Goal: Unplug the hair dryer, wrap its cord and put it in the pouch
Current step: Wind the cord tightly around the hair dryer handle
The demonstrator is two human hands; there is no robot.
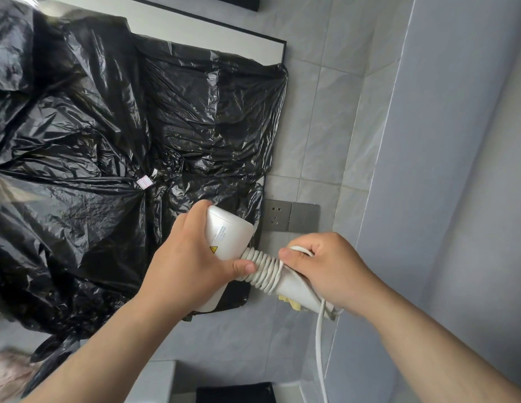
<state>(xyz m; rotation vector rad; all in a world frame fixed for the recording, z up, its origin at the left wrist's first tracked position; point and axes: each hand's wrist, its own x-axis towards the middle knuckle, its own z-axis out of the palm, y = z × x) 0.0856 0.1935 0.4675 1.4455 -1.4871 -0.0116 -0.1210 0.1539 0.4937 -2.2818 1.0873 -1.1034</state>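
A white hair dryer (224, 234) is held in front of the tiled wall. My left hand (189, 257) grips its body, thumb on the first coils. Its white cord (265, 267) is wound in several tight turns around the handle. My right hand (326, 269) clasps the handle's end and pinches a loop of the cord against it. A loose length of cord (319, 344) hangs from that hand to the bottom edge. The plug is out of sight. No pouch is clearly seen.
A grey wall socket (275, 214) with nothing plugged in sits just behind the dryer, a switch plate (304, 217) beside it. Crinkled black plastic sheeting (122, 141) covers a framed panel on the left. A black object (236, 392) lies at the bottom. A wall corner rises at right.
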